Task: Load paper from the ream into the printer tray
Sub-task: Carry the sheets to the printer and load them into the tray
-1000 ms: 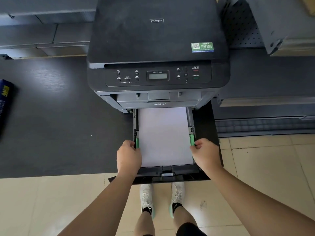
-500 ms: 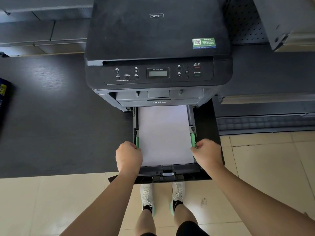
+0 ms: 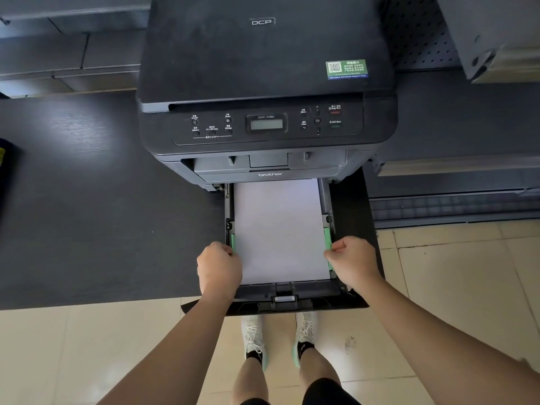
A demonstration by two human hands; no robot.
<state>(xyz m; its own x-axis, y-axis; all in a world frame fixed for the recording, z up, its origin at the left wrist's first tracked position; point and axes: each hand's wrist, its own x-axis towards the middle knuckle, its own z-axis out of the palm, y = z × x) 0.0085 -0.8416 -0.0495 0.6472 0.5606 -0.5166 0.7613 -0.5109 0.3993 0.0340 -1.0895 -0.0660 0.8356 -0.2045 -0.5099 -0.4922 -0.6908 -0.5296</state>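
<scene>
A black printer (image 3: 263, 68) stands on a dark table. Its paper tray (image 3: 287, 301) is pulled out toward me, past the table's front edge. A stack of white paper (image 3: 279, 229) lies flat inside the tray. My left hand (image 3: 219, 267) is closed on the green side guide (image 3: 233, 241) at the tray's left wall. My right hand (image 3: 353, 261) is closed on the green side guide (image 3: 327, 239) at the right wall. Both guides sit against the paper's long edges. The blue ream wrapper (image 3: 4, 159) shows only as a sliver at the far left edge.
The dark table (image 3: 87, 214) stretches left of the printer. Grey metal shelving (image 3: 467, 200) stands to the right, with a grey machine (image 3: 496, 33) at top right. Beige floor tiles and my two feet in white shoes (image 3: 277, 337) lie below the tray.
Both hands have stayed on the side guides with only slight shifts. The camera has tilted a little, so the printer sits slightly higher in view.
</scene>
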